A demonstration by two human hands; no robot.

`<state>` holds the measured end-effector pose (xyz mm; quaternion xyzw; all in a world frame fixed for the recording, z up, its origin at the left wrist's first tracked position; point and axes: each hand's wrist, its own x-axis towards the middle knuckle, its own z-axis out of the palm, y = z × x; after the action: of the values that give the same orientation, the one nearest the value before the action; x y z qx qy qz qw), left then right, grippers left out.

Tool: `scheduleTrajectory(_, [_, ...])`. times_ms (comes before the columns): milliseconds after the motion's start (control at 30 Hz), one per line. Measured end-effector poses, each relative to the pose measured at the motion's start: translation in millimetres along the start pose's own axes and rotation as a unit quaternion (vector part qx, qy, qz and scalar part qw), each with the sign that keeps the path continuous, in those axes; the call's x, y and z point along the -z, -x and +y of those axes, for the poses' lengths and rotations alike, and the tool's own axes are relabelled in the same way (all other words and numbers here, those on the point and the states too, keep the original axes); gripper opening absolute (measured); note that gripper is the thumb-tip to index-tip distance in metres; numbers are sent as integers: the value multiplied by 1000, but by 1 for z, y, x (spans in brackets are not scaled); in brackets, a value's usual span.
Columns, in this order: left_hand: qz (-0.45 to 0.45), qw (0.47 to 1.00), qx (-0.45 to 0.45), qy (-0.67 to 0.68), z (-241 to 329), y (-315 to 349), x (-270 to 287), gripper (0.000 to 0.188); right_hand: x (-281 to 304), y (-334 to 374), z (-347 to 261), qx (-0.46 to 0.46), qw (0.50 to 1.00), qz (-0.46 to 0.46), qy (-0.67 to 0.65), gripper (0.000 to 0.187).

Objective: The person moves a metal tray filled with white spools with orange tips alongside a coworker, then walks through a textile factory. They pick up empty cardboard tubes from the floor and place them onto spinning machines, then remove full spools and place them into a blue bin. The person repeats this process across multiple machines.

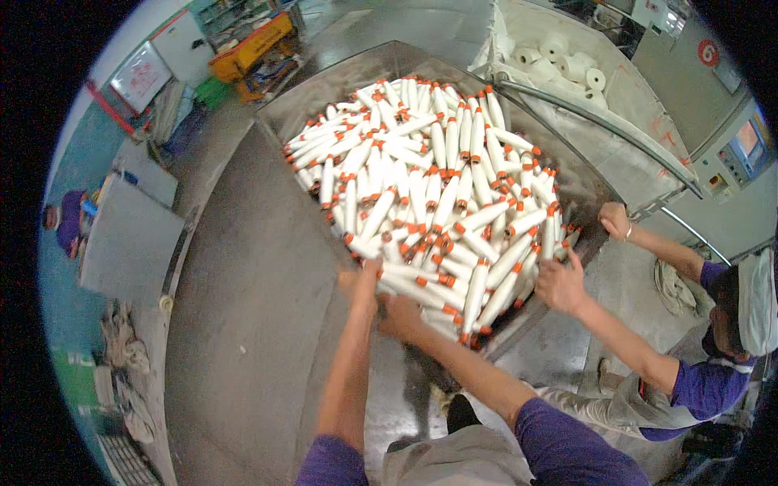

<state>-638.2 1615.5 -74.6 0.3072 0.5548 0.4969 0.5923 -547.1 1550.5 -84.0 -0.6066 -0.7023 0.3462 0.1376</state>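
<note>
A large dark bin (596, 174) is heaped with white yarn bobbins (442, 202) that have orange ends. My left hand (361, 279) is closed on the bin's near left edge, beside the heap. Close to it on the right, my right hand (399, 316) is also closed at the near edge, its fingers partly hidden and slightly blurred. Several bobbins lie just beyond both hands. At the bin's right side, a co-worker's hand (561, 283) is at the edge near the bobbins. The co-worker's other hand (613, 220) grips the far right rim.
A white cloth-lined cart (648, 121) with a metal rail holds white yarn cones (559, 53) beyond the bin. A machine with a control panel (733, 162) stands at the right. Another person (71, 219) is at far left, by a grey cabinet (130, 243). An orange cart (251, 49) stands at the back.
</note>
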Motion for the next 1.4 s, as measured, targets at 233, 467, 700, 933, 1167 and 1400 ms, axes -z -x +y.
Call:
scheduleTrajectory(233, [82,989,-118,-47,-11,5,12,47,-1,2,2,58,991,-27,-121,57])
scheduleTrajectory(467, [142,988,-21,-61,15,8,1,47,4,-8,1,138,984,-2,-109,49])
scheduleTrajectory(700, [206,975,-56,-58,-12,0,9,80,75,38,33,275,960,-29,-49,69])
scheduleTrajectory(933, [218,961,-30,-167,-10,6,2,78,197,106,176,181,970,10,160,41])
scheduleTrajectory(1167, [257,921,-89,-277,10,-2,2,69,200,122,183,314,935,26,162,56])
scheduleTrajectory(1400, [74,781,-286,-550,27,102,-85,53,199,119,181,239,950,-65,190,65])
